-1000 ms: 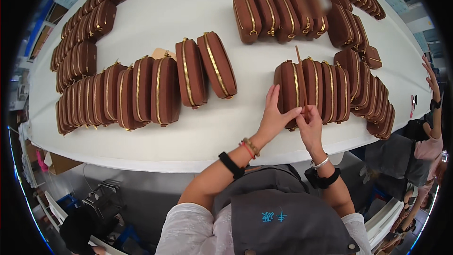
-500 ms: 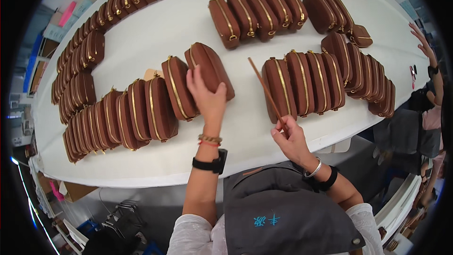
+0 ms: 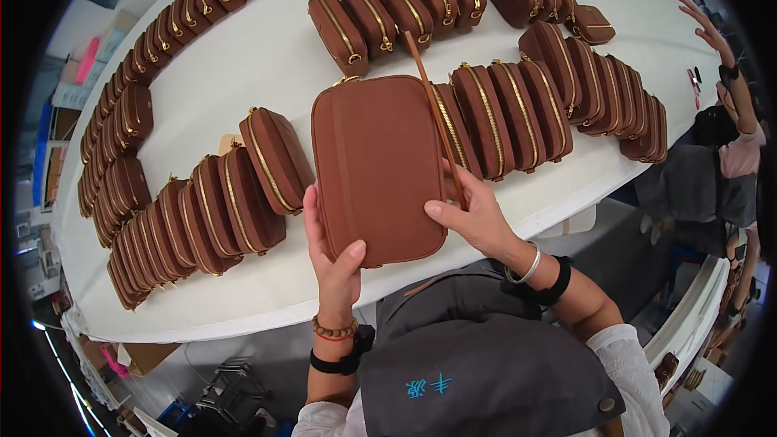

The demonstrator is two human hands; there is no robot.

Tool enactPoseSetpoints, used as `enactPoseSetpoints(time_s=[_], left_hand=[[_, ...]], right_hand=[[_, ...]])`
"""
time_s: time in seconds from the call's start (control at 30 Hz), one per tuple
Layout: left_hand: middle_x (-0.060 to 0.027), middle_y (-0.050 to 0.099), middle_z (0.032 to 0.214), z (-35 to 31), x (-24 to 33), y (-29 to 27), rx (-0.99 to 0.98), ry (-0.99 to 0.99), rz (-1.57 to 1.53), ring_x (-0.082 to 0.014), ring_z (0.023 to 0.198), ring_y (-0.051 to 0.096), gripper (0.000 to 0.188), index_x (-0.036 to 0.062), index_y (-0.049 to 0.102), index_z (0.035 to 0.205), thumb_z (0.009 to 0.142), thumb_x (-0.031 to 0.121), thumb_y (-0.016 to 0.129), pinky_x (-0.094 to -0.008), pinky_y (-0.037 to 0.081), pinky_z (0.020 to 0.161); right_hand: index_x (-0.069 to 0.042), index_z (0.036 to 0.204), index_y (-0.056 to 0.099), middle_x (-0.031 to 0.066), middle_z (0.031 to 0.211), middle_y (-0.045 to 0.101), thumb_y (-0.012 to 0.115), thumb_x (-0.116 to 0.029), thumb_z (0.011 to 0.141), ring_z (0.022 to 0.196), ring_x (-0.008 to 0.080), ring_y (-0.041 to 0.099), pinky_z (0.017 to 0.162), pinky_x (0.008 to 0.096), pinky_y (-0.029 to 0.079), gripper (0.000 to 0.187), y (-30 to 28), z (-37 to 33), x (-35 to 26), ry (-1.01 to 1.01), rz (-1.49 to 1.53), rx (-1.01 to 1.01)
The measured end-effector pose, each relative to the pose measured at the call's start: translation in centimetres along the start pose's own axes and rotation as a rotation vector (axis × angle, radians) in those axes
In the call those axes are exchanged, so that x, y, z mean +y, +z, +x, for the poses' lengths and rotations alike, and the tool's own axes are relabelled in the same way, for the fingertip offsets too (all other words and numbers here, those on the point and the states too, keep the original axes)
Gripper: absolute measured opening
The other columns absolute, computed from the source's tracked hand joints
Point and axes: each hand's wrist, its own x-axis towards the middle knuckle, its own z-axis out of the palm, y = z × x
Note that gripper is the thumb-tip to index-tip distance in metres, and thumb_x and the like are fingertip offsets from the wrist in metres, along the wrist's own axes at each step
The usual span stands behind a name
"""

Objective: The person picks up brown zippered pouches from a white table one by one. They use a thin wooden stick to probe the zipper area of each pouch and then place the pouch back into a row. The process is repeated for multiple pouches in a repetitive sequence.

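A brown zippered bag [image 3: 380, 178] is held up in front of me, its flat panel with a vertical strip facing me. My left hand [image 3: 333, 263] grips its lower left side, thumb on the panel. At the lower right edge, my right hand [image 3: 477, 214] holds the bag too, thumb on the front. A thin brown strip [image 3: 431, 101] rises from between my right fingers and leans along the bag's right side. A row of brown zippered bags [image 3: 494, 125] stands just beyond my right hand. To the left, another standing bag [image 3: 275, 158] ends a long curved row.
The white table [image 3: 243, 299] carries more rows of brown bags at the far left, a group of bags [image 3: 396, 12] at the back middle and others at back right. Red-handled snips [image 3: 694, 87] lie near the right edge. Another person's hand [image 3: 702, 20] reaches over there.
My left hand has lifted the end bag from the left row and brought it toward me. My right hand has moved left onto it, keeping the strip.
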Motion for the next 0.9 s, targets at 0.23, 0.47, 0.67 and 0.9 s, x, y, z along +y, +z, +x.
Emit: enactPoseSetpoints(time_s=[0.23,0.47,0.67,0.9], left_hand=[[-0.0124,0.038,0.142,0.5,1.1,0.2,-0.016,-0.174,0.153,-0.0247,0.129,0.042,0.103,0.0063,0.014,0.151,0.07,0.013,0.078,-0.0388,0.039,0.104],[-0.0107,0.052,0.126,-1.7,-1.7,-0.5,0.119,0.638,0.883,-0.0248,0.116,0.052,0.067,0.017,0.044,0.134,0.075,0.015,0.075,-0.041,0.042,0.098],[0.0066,0.054,0.123,-3.2,-2.3,-2.6,0.004,1.111,1.384,-0.0228,0.124,0.043,0.03,0.0404,0.057,0.107,0.085,0.021,0.064,-0.0508,0.024,0.11],[-0.0087,0.046,0.135,-1.5,-2.1,-3.1,0.273,0.589,0.91,-0.0273,0.131,0.039,0.055,0.0098,0.038,0.136,0.087,0.016,0.062,-0.049,0.031,0.11]], right_hand=[[0.002,0.144,0.031,0.0101,0.128,0.056,0.072,-0.019,0.083,0.062,-0.0007,0.035,0.055,0.0158,0.036,0.077,-0.7,-0.8,-0.7,0.054,-0.18,-0.077],[0.0,0.142,0.038,0.0015,0.104,0.06,0.054,-0.039,0.095,0.052,-0.0002,0.03,0.045,0.0156,0.025,0.064,-1.9,-1.0,-2.4,0.104,0.321,-0.038],[0.002,0.135,0.046,-0.004,0.082,0.057,0.056,-0.041,0.092,0.049,-0.0011,0.03,0.041,0.0165,0.018,0.062,-3.9,-0.2,-3.8,0.429,0.276,-0.21],[0.002,0.138,0.042,0.0102,0.122,0.059,0.073,-0.03,0.076,0.108,0.014,0.057,0.088,0.0281,0.048,0.077,-2.5,-1.0,-3.0,0.094,0.123,-0.218]])
